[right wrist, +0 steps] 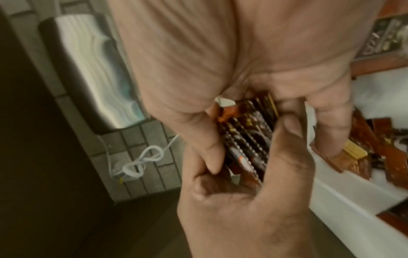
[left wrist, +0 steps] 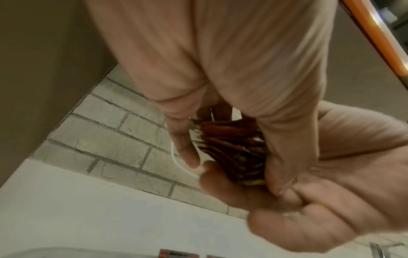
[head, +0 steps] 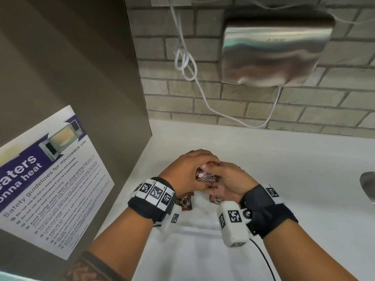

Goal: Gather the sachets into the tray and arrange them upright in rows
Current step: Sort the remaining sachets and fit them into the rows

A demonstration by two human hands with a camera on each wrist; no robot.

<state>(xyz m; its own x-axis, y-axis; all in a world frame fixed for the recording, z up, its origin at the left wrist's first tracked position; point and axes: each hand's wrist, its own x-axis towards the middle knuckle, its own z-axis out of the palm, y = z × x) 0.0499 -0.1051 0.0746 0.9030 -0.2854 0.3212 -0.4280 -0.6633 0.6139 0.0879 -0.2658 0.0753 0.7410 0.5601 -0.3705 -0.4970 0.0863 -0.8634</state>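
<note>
A stack of brown sachets [head: 207,177] is held on edge between both hands above the white tray [head: 203,227]. My left hand [head: 199,168] curls over the stack from the left, and my right hand [head: 218,180] grips it from the right. The left wrist view shows the sachets [left wrist: 236,151] fanned between thumb and fingers. In the right wrist view the stack [right wrist: 245,136] is pinched by fingers of both hands. Loose sachets [head: 183,202] lie flat in the tray under the wrists, with more loose sachets [right wrist: 371,150] behind the tray wall [right wrist: 344,202].
The tray sits on a white counter [head: 284,159] in a corner. A brown side panel with a microwave poster [head: 50,179] stands at the left. On the brick wall hang a steel hand dryer [head: 274,53] and a looped white cable [head: 186,63]. A metal basin edge [head: 367,185] shows at the right.
</note>
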